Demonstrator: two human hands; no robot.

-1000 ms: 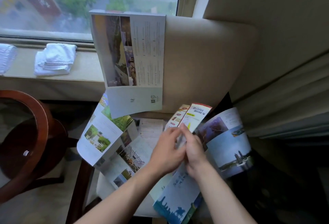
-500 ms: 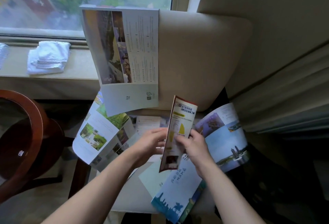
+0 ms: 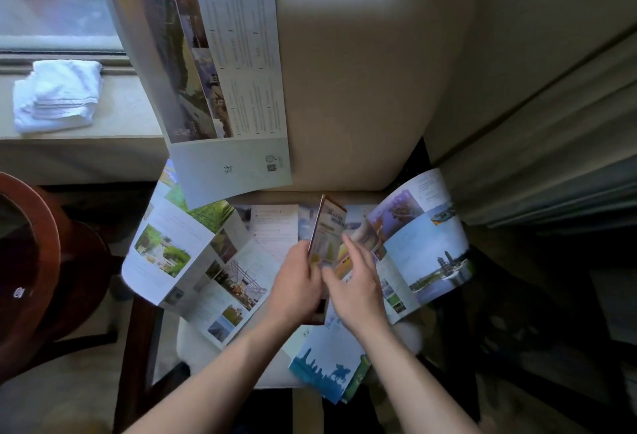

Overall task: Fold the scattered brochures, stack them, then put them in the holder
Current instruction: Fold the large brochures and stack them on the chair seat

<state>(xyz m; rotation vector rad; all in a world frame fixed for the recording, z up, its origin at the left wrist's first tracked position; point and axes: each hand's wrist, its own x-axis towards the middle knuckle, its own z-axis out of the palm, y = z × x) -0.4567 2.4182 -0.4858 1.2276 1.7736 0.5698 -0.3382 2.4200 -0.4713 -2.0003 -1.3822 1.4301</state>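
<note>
A person stands over a beige upholstered chair [image 3: 362, 88] strewn with travel brochures. The left hand [image 3: 296, 287] grips a narrow folded brochure [image 3: 327, 226] along its left edge, fingers curled round it, holding it nearly upright above the chair seat, its red-trimmed top toward the chair back. The right hand [image 3: 355, 285] lies against the brochure's right face with fingers straight and spread, pressing on the paper rather than clasping it.

Around that folded brochure, other sheets lie open on the seat. A large unfolded brochure [image 3: 206, 64] leans against the left side of the chair back, its photo strip and text columns facing out. Below it, at the seat's left edge, an open garden-photo brochure [image 3: 172, 251] hangs partly over the side. At the seat's right edge lies an open brochure with a lake and pagoda picture [image 3: 424, 244], curling upward. At the seat's front edge, beneath the right wrist, sits a blue skyline brochure [image 3: 327, 364].

Left of the chair, a folded white towel [image 3: 58, 95] rests on the windowsill [image 3: 120, 113], and a round dark wooden table [image 3: 41, 261] stands beneath it.
</note>
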